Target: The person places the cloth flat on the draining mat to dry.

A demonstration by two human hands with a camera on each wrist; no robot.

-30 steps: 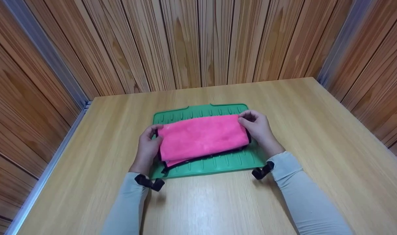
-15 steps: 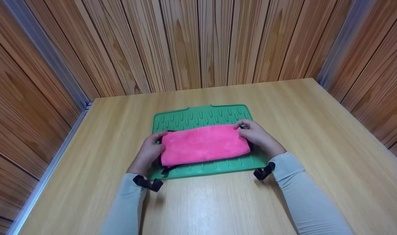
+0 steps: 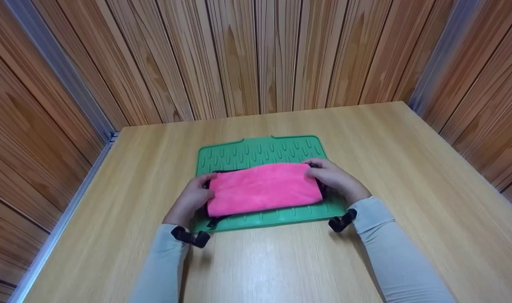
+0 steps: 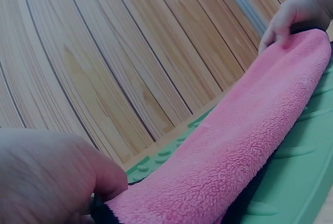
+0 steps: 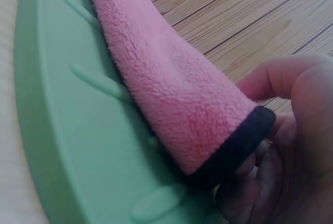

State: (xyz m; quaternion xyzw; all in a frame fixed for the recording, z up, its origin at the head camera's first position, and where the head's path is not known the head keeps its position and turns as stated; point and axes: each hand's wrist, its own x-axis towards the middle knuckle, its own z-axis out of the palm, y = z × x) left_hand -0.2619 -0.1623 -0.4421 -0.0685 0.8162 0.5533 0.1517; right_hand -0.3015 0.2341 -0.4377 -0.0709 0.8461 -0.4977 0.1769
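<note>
A folded pink plush towel (image 3: 264,188) with black edging lies over a green ridged mat (image 3: 260,153). My left hand (image 3: 193,198) grips its left end, thumb on the near pink face and fingers at the back edge. At the opposite end my right hand (image 3: 332,176) holds the towel, with the thumb on top. In the right wrist view, fingers of the right hand (image 5: 291,130) curl under the black-edged end of the towel (image 5: 177,88). The left wrist view shows the left hand (image 4: 57,177) pinching the near corner. Some fingertips are hidden behind the cloth.
The mat rests on a light wood table (image 3: 256,265). Wood-panelled walls (image 3: 256,59) rise behind it and on both sides. Each wrist carries a small black camera mount, one at the left (image 3: 191,236) and one at the right (image 3: 342,220).
The towel's far edge has come down and toward me, with both hands following. More of the mat's back part shows, and the lower pink layer that stuck out in front is now covered.
</note>
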